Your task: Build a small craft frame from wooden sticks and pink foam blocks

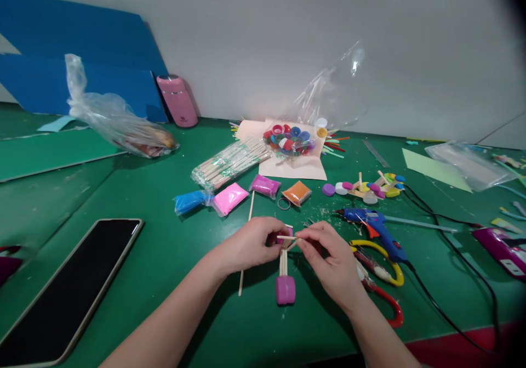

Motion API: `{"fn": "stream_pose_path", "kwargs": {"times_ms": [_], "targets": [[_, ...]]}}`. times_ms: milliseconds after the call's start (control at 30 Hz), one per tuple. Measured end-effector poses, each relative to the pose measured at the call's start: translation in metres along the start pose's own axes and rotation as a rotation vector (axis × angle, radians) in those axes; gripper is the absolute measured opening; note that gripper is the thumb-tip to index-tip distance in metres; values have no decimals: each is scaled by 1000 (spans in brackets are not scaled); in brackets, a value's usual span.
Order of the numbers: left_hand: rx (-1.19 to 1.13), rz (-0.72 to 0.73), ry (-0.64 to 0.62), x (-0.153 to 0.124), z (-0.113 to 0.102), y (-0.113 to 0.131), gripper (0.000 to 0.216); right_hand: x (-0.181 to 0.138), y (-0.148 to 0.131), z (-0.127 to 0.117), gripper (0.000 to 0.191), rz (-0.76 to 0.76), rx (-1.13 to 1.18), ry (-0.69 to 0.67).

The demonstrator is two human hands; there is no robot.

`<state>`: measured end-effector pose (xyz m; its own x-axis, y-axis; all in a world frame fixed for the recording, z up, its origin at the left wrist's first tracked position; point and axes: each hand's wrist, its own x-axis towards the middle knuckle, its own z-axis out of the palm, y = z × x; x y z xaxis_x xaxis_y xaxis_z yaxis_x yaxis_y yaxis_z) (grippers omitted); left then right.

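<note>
A small model of pale wooden sticks (283,262) lies in front of me, with a rounded purple block (285,290) at its near end. My left hand (258,243) is closed at the far end of this model, its fingertips around a partly hidden purple piece. Between the thumb and fingers of my right hand (331,255) is a short wooden stick (286,238), which lies crosswise over the model. Beside my left hand, a long thin wooden stick (241,280) rests on the table and passes behind the wrist.
Right of my hands lie a blue glue gun (373,222), yellow-handled pliers (398,275) and a red-handled tool (394,305). Clay packets (230,198), bagged sticks (230,162) and bottle caps (290,140) sit beyond. A phone (74,286) is at left, a pink flask (178,102) behind.
</note>
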<state>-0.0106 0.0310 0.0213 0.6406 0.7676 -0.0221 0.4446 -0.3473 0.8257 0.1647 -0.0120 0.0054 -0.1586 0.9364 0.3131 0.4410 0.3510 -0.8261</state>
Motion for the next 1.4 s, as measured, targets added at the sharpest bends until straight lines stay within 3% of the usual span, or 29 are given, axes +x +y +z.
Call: {"fn": "stream_pose_path", "kwargs": {"times_ms": [1400], "targets": [[-124, -5, -56, 0, 8, -9, 24, -2, 6, 4, 15, -21, -2, -19]]}}
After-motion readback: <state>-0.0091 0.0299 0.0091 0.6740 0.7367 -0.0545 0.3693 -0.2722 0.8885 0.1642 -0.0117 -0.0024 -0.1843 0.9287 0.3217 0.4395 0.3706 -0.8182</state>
